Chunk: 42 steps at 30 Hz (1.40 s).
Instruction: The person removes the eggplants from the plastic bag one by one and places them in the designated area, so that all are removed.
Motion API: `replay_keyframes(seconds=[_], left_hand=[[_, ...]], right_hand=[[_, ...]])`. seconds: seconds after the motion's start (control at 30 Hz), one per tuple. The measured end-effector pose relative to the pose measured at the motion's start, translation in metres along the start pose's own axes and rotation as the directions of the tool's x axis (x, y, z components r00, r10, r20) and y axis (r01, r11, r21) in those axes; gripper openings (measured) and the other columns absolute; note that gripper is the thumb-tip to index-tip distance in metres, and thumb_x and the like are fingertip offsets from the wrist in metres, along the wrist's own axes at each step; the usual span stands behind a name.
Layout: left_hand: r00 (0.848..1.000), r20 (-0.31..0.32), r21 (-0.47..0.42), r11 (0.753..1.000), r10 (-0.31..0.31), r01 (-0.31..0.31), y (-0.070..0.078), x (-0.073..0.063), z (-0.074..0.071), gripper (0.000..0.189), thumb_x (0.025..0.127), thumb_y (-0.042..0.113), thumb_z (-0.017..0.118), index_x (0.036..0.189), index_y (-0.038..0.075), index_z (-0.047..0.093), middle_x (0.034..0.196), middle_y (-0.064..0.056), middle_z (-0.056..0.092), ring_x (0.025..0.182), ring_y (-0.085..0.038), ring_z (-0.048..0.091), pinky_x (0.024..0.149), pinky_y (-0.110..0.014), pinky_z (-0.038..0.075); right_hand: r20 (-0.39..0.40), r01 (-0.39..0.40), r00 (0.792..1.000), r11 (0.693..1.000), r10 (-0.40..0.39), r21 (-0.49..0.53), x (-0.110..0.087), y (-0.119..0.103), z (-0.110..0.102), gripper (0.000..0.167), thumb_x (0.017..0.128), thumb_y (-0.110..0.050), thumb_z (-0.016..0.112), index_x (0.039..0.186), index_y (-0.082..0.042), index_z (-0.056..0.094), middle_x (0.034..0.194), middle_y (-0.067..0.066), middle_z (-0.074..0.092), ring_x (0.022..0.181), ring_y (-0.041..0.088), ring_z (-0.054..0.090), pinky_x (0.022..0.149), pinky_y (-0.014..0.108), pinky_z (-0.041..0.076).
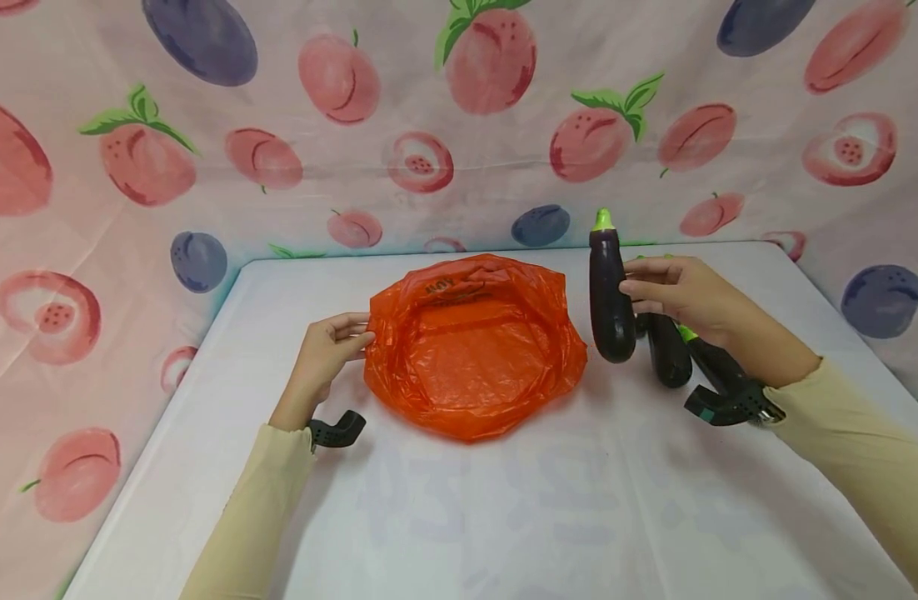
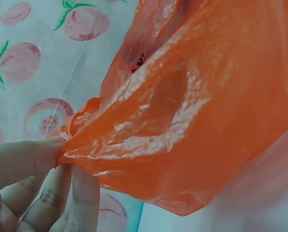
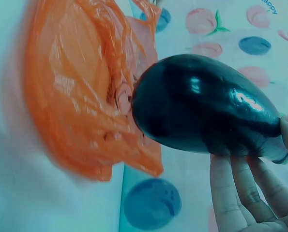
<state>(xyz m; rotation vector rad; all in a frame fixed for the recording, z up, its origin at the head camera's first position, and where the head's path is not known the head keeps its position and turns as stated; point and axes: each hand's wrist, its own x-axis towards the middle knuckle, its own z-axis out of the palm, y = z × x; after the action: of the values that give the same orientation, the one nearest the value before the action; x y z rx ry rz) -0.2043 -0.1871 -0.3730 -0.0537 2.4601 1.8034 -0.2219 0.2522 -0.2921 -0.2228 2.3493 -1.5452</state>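
An orange-red plastic bag [image 1: 474, 354] lies on the white table with its mouth spread wide toward the head camera. My left hand [image 1: 326, 354] pinches the left edge of the bag between thumb and fingers, as the left wrist view shows at the gathered plastic [image 2: 81, 145]. To the right of the bag, my right hand [image 1: 672, 296] holds a dark purple eggplant [image 1: 611, 292] upright, its green stem end on top. In the right wrist view the thumb and fingers [image 3: 250, 193] grip the eggplant [image 3: 197, 104], whose rounded end overlaps the bag.
More eggplants [image 1: 667, 354] lie on the table [image 1: 504, 517] under and beside my right hand, partly hidden by it. Behind the table hangs a fruit-printed cloth [image 1: 399, 75]. Each wrist wears a black camera mount [image 1: 337, 431].
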Motion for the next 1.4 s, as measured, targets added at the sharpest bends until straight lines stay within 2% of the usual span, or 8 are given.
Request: replay_keyframes(seconds=[0.07,0.17,0.27,0.37,0.6,0.8,1.17,1.4], left_hand=[[1.0,-0.001,0.001,1.0,0.0,0.0,0.0,0.0,0.0,0.037,0.091,0.01,0.06,0.125,-0.002,0.056,0.109,-0.016,0.065,0.079,-0.002,0.064,0.077,-0.025,0.057],[1.0,-0.002,0.002,1.0,-0.002,0.002,0.0,0.0,0.001,0.037,0.091,0.01,0.061,0.125,-0.002,0.057,0.11,-0.016,0.065,0.079,-0.002,0.064,0.076,-0.024,0.057],[1.0,-0.001,0.002,1.0,-0.008,0.008,0.001,0.0,0.001,0.037,0.091,0.011,0.06,0.125,-0.001,0.056,0.112,-0.018,0.064,0.08,-0.002,0.064,0.077,-0.024,0.057],[1.0,-0.001,0.002,1.0,-0.016,0.016,0.001,-0.001,0.001,0.037,0.091,0.012,0.06,0.126,-0.001,0.056,0.114,-0.019,0.063,0.081,-0.002,0.064,0.079,-0.025,0.057],[1.0,-0.006,0.006,1.0,-0.02,0.02,0.002,-0.001,0.001,0.037,0.091,0.012,0.06,0.126,0.0,0.056,0.114,-0.019,0.063,0.082,-0.003,0.064,0.077,-0.022,0.057],[1.0,-0.006,0.001,1.0,-0.014,0.014,0.002,-0.002,0.002,0.037,0.091,0.011,0.06,0.126,-0.001,0.056,0.113,-0.019,0.063,0.082,-0.003,0.064,0.077,-0.022,0.057],[1.0,-0.008,-0.017,1.0,-0.014,0.014,0.001,-0.002,0.003,0.038,0.091,0.012,0.06,0.126,-0.001,0.056,0.111,-0.017,0.064,0.081,-0.003,0.064,0.077,-0.022,0.057],[1.0,-0.011,-0.022,1.0,-0.016,0.015,-0.001,-0.001,0.003,0.037,0.091,0.01,0.06,0.126,-0.002,0.056,0.108,-0.014,0.064,0.08,-0.002,0.063,0.074,-0.02,0.057]], right_hand=[[-0.023,-0.017,1.0,1.0,0.016,-0.01,-0.003,0.002,-0.006,0.054,0.094,-0.027,0.057,0.139,0.0,0.042,0.103,-0.024,0.062,0.095,-0.002,0.061,0.085,0.014,0.051],[-0.041,-0.009,0.999,1.0,0.009,-0.002,-0.008,0.004,-0.014,0.041,0.094,-0.025,0.056,0.133,-0.013,0.053,0.104,-0.024,0.063,0.096,-0.001,0.062,0.085,0.014,0.052],[-0.057,0.023,0.998,1.0,-0.022,0.015,-0.013,0.007,-0.023,0.024,0.094,-0.02,0.056,0.117,-0.027,0.062,0.103,-0.022,0.064,0.093,0.001,0.064,0.081,0.013,0.052],[-0.066,0.054,0.996,0.998,-0.053,0.019,-0.017,0.011,-0.033,0.024,0.095,-0.016,0.054,0.105,-0.036,0.064,0.101,-0.022,0.066,0.091,0.001,0.065,0.079,0.013,0.052],[-0.028,0.132,0.991,0.983,-0.129,0.131,-0.025,0.023,-0.062,0.035,0.095,-0.002,0.048,0.106,-0.028,0.069,0.103,-0.013,0.07,0.089,0.005,0.067,0.077,0.015,0.054],[-0.086,0.034,0.996,0.999,-0.035,-0.016,-0.035,0.033,-0.084,0.035,0.097,-0.01,0.049,0.1,-0.04,0.065,0.102,-0.023,0.065,0.089,-0.002,0.064,0.075,0.011,0.052],[-0.186,-0.078,0.981,0.988,0.053,-0.131,-0.043,0.053,-0.111,0.028,0.095,-0.023,0.053,0.09,-0.05,0.059,0.092,-0.03,0.06,0.083,-0.01,0.059,0.068,0.006,0.05],[-0.198,-0.11,0.977,0.98,0.076,-0.167,-0.046,0.068,-0.128,0.03,0.096,-0.025,0.052,0.085,-0.052,0.058,0.087,-0.032,0.059,0.08,-0.012,0.058,0.066,0.004,0.048]])
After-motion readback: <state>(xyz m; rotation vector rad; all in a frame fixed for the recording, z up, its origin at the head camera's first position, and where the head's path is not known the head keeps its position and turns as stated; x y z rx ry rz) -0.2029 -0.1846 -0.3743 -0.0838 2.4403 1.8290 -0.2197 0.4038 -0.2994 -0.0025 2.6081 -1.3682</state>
